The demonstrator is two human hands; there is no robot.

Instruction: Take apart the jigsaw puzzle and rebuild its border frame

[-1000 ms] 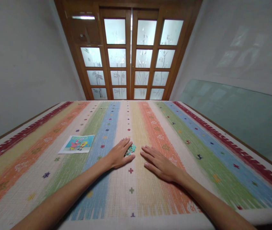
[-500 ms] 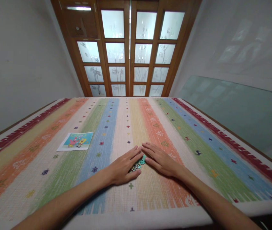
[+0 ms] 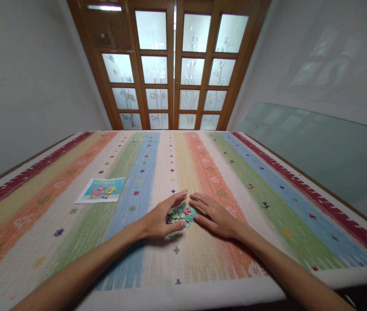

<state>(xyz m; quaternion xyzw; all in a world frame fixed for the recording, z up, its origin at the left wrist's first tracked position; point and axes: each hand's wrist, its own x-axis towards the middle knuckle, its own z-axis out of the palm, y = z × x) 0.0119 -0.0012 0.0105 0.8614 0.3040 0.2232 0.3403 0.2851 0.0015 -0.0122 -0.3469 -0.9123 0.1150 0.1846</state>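
A small heap of jigsaw pieces (image 3: 180, 214), mostly teal with pink and yellow bits, lies on the striped cloth between my hands. My left hand (image 3: 162, 218) stands on its edge to the left of the heap, fingers straight and together, cupping it. My right hand (image 3: 214, 214) lies flat to the right, fingers stretched out, their tips touching the heap. Neither hand holds a piece.
A cartoon picture card (image 3: 101, 190) lies on the cloth to the left. The table (image 3: 267, 181) carries a multicoloured striped cloth. Wooden doors with frosted glass panes (image 3: 170, 65) stand beyond its far edge. A glass panel (image 3: 316, 147) leans against the right wall.
My hands came together from either side and pushed the pieces into a heap. My left hand has now tilted up on its edge, uncovering the pieces.
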